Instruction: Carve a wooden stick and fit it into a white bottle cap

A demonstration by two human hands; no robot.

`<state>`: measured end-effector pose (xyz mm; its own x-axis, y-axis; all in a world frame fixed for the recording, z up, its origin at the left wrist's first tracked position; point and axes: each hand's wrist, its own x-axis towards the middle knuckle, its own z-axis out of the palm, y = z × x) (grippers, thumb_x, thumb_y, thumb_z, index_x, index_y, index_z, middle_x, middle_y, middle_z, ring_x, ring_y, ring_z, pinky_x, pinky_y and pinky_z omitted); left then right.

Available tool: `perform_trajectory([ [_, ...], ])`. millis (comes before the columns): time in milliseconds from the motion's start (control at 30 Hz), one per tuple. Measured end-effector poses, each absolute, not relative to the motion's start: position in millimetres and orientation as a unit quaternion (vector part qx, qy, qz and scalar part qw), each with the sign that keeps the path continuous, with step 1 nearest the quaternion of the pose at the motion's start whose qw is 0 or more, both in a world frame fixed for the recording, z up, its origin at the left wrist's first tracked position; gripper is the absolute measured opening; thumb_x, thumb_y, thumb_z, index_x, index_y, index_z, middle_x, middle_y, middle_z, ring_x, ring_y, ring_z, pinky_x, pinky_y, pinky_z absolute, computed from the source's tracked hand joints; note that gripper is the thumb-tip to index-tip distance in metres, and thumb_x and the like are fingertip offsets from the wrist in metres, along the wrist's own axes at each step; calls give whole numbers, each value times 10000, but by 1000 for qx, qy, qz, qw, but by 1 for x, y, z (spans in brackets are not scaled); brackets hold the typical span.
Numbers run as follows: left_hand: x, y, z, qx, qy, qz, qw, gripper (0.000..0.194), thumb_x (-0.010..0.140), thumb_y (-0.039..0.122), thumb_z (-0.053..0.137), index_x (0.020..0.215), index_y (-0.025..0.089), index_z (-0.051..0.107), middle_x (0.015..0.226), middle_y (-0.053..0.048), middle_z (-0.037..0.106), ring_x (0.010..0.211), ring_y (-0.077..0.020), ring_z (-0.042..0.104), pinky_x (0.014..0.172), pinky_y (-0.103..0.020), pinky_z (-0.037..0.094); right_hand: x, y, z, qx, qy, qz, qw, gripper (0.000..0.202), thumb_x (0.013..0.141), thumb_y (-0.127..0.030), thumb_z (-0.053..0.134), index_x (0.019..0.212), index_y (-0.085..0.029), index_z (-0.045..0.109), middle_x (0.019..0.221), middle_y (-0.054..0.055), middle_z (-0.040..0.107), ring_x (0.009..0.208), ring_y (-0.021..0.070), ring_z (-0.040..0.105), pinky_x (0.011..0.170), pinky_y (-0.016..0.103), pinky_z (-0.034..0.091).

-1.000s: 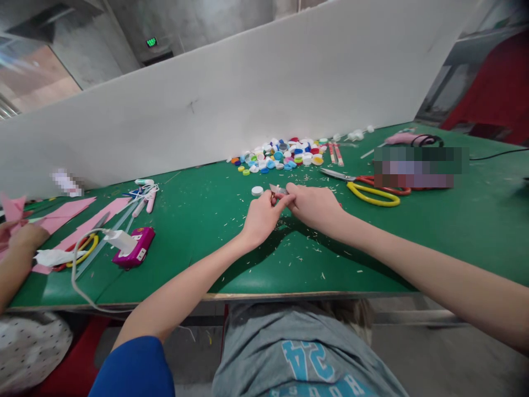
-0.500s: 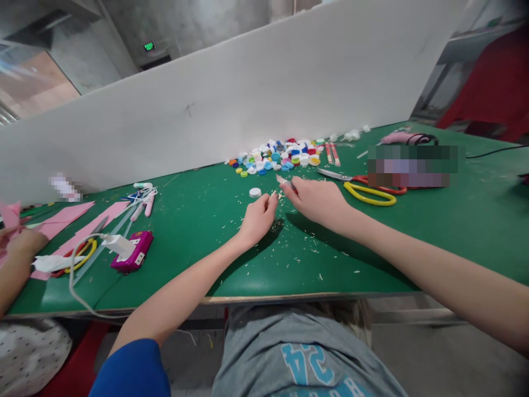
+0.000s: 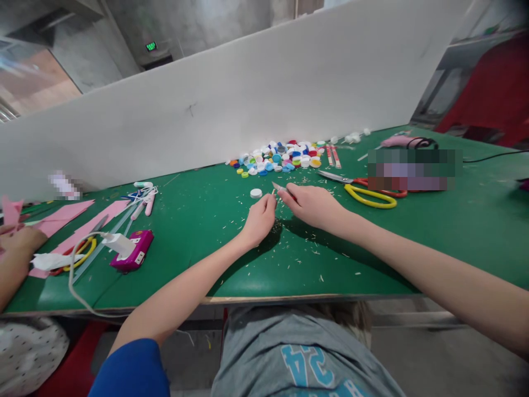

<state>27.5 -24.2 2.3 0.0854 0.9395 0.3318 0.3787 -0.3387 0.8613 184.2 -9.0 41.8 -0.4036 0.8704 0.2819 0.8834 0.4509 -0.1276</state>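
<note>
My right hand (image 3: pixel 312 203) is closed around a knife (image 3: pixel 279 187) whose pale blade points to the left. Just beside it, my left hand (image 3: pixel 260 218) pinches a small, thin wooden stick (image 3: pixel 273 192), mostly hidden by the fingers. Blade and stick are close together; whether they touch is hard to tell. Pale shavings (image 3: pixel 308 237) lie scattered on the green table (image 3: pixel 231 275) under and around both hands. A white bottle cap (image 3: pixel 255 193) lies just beyond my left hand. Farther back is a pile of colourful caps (image 3: pixel 281 156).
Scissors (image 3: pixel 370 196) with red and yellow handles lie at the right, near a pink glue gun (image 3: pixel 399 141). At the left are a magenta power strip (image 3: pixel 133 252), pink paper (image 3: pixel 86 226), more scissors and another person's hand (image 3: pixel 25 242). A white partition (image 3: pixel 185 121) stands behind.
My right hand has shifted slightly left with the knife, bringing it closer to my left hand. My left hand has barely moved.
</note>
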Motion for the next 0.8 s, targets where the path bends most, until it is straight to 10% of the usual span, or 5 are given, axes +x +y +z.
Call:
perform_trajectory([
  [800, 26, -25, 1, 658, 478, 473, 340, 214, 933, 266, 344, 737, 197, 396, 642, 37, 406, 604, -98, 357, 611, -244, 312, 185, -9, 40, -488, -865, -35, 110, 526, 996, -546, 175, 916, -193, 557, 856, 89, 706, 707, 200, 620, 552, 289, 250],
])
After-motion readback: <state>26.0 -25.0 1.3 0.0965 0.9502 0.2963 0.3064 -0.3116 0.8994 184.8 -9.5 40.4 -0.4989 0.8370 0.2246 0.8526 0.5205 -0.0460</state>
